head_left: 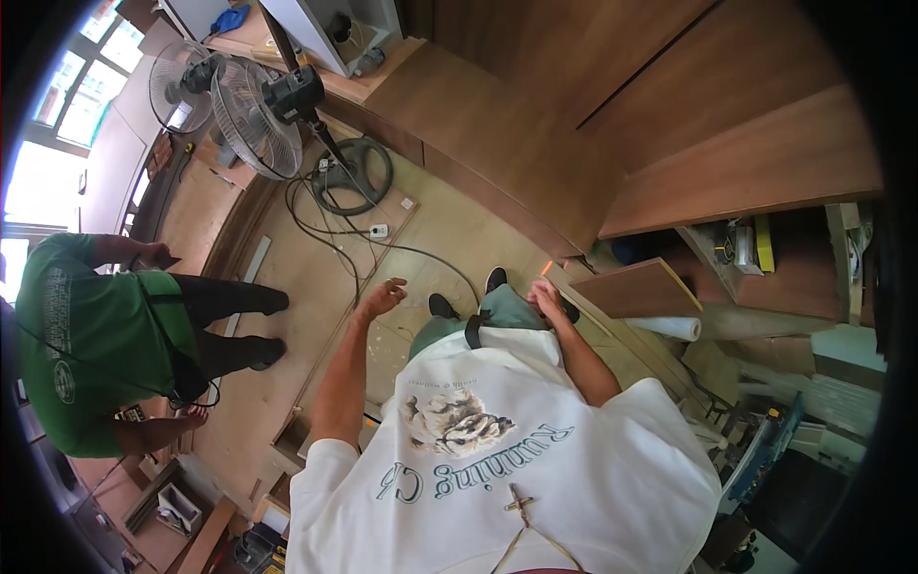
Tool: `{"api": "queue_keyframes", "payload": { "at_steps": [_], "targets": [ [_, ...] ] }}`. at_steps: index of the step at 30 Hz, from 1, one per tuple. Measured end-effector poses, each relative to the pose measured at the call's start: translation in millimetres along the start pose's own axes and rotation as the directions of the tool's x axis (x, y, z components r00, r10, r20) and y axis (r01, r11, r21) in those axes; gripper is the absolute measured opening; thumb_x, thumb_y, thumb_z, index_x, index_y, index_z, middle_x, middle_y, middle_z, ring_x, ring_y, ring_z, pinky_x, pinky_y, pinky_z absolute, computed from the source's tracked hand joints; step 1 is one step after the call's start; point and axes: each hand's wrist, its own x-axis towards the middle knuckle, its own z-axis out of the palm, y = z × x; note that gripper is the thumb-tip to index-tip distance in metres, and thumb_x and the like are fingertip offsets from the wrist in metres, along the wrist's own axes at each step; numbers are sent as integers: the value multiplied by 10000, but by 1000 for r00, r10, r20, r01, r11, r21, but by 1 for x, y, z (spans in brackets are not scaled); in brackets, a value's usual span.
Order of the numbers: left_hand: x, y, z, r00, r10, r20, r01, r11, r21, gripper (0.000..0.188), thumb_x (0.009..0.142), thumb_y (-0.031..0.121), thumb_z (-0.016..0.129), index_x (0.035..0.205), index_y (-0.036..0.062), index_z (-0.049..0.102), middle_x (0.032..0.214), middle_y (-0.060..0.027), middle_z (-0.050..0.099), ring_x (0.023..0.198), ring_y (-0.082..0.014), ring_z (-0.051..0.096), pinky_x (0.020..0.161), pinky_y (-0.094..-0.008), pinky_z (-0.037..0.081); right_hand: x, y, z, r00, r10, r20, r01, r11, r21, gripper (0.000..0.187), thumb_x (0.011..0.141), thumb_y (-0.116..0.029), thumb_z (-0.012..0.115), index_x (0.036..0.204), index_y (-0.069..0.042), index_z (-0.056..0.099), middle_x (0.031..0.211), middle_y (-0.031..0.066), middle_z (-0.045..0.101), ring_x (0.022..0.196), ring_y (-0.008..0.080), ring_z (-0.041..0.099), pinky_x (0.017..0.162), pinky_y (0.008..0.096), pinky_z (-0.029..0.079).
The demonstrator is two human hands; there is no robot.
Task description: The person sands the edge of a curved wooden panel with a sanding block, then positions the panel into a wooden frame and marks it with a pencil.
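My left hand (pixel 385 298) hangs in the air over the floor, left of my legs. Its fingers are loosely bent and apart, with nothing visible in them. On the other side, my right hand (pixel 545 297) is closed in front of my right thigh. A small, thin orange thing (pixel 548 269) shows just beyond its fingertips; whether the hand grips it I cannot tell. Nearest to that hand stands a brown wooden panel (pixel 639 289) with a pale edge, by the open cabinet (pixel 803 244).
Two fan heads (pixel 256 110) stand above a round black base (pixel 352 177). Black cables (pixel 421 252) and a white power socket (pixel 379 231) lie on the floor ahead. A co-worker in a green shirt (pixel 96 335) stands at the left. A white roll (pixel 677 328) lies at the right.
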Motion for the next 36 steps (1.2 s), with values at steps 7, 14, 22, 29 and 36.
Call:
{"api": "queue_keyframes", "payload": {
  "at_steps": [7,14,22,29,36],
  "targets": [
    [43,-77,-31,986,140,85,-109,949,-297,410,950,284,578,1274,33,554,1008,-54,623,887,-172,591,772,-325,486,-3,42,24,989,54,-139,-93,951,-295,240,874,-273,641,953,-48,669,817,68,667,708,171,634,659,329,512],
    [81,-71,-5,994,80,72,-36,878,-478,429,908,299,570,1238,25,562,1030,-86,618,875,-172,589,766,-316,476,59,9,29,981,181,-75,-196,900,-390,287,880,-283,630,1060,-77,714,970,78,716,912,185,654,803,335,505],
    [216,9,30,1000,0,18,13,720,-694,470,981,380,547,1278,16,524,1042,-56,597,990,-167,571,882,-331,466,274,-37,5,977,201,71,-141,859,-493,246,926,-240,603,1115,-86,633,932,69,679,830,168,654,680,317,521],
    [351,88,-13,950,-167,-264,77,945,-319,320,926,180,580,1206,28,609,855,-90,660,800,-176,635,726,-323,508,399,-139,81,916,310,255,-293,951,-101,260,974,-246,571,1177,-84,572,900,35,638,746,122,630,649,263,523],
    [497,130,-43,975,46,-217,-190,680,-708,320,938,51,572,1255,24,544,983,-43,574,943,-134,552,891,-272,443,456,-151,73,902,393,180,-371,918,-140,258,974,-244,575,1183,-93,570,939,42,637,777,138,641,644,274,529]
  ]
}}
